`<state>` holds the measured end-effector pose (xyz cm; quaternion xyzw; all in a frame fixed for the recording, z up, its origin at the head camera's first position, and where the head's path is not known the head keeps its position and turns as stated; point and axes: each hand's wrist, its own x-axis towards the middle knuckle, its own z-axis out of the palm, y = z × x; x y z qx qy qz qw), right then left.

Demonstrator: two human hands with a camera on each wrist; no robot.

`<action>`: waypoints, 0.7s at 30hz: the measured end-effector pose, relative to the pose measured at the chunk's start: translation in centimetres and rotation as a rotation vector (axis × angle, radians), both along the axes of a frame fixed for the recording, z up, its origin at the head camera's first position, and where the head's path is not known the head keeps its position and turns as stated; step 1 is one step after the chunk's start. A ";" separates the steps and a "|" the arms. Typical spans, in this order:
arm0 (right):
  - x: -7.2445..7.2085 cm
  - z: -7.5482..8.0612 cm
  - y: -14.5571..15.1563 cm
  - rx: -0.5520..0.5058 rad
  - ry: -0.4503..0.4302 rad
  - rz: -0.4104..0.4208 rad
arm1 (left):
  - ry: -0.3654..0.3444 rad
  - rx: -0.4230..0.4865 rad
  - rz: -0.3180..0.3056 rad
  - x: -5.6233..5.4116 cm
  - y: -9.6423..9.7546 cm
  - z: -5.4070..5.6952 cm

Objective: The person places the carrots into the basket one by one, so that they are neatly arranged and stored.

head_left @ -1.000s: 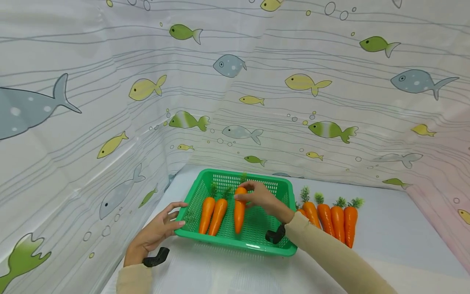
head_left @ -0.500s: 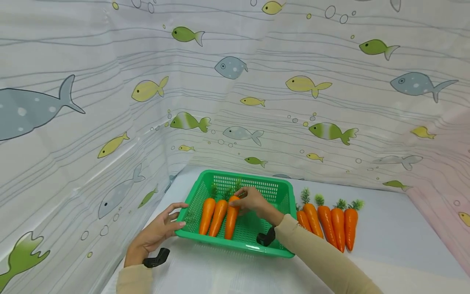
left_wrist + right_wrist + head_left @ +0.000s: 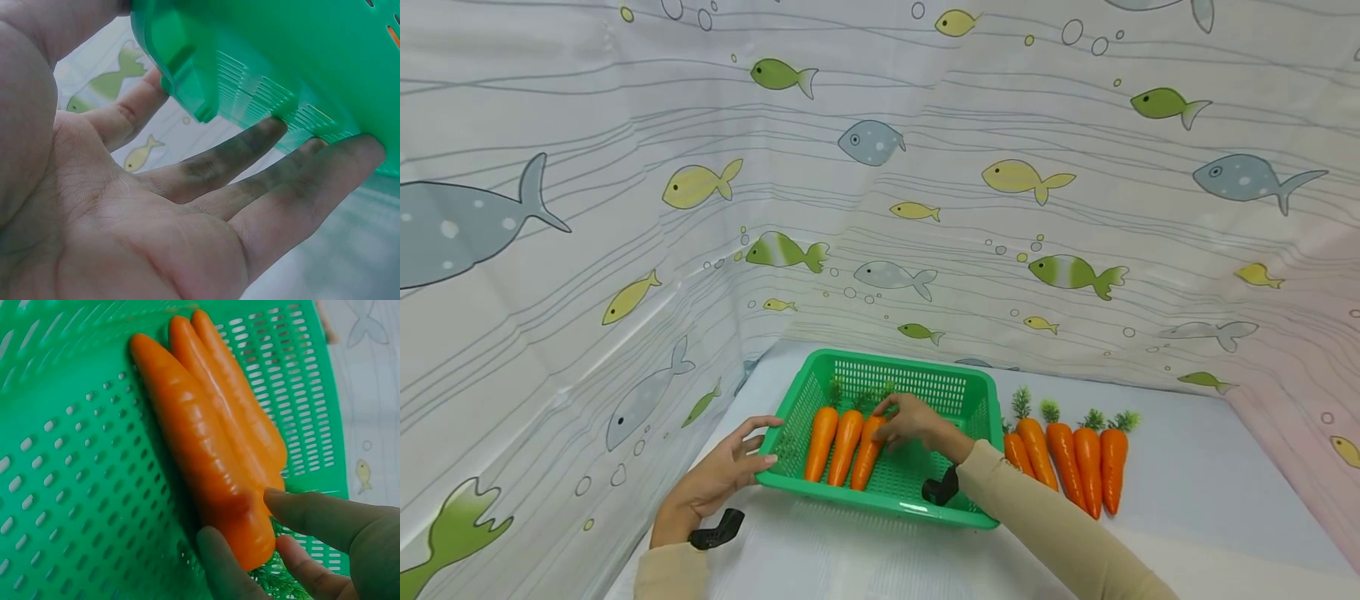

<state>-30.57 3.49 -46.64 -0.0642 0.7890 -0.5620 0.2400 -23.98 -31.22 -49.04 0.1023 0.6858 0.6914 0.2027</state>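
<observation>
A green plastic basket [image 3: 880, 505] stands on the white table with three orange carrots inside, side by side, their leafy tops toward the back. My right hand [image 3: 919, 422] is in the basket, thumb and fingers round the thick end of the rightmost carrot [image 3: 867, 460]. Seen from the right wrist, this carrot [image 3: 194, 437] lies against the middle one [image 3: 215, 394]. At the basket's left side, my left hand [image 3: 718, 471] holds the rim, thumb over the edge. In the left wrist view its fingers [image 3: 306, 194] lie against the basket's outer wall.
Several more carrots [image 3: 1088, 467] with green tops lie in a row on the table, right of the basket; my right forearm [image 3: 1045, 517] partly covers the nearest ones. White fish-patterned sheets [image 3: 955, 250] rise behind and at both sides.
The carrot in my right hand has moved left and down, from apart to lying beside the other two in the basket. My left hand stays at the rim.
</observation>
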 end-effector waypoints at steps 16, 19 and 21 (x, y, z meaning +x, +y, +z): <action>0.7 5.1 3.0 -0.095 0.279 0.069 | 0.005 0.017 -0.024 -0.3 0.1 -0.1; 0.9 6.2 4.5 -0.107 0.325 0.060 | 0.006 0.000 -0.019 -0.2 0.0 -0.1; 1.1 6.8 5.6 -0.118 0.339 0.037 | 0.008 -0.015 -0.015 -0.2 0.0 -0.1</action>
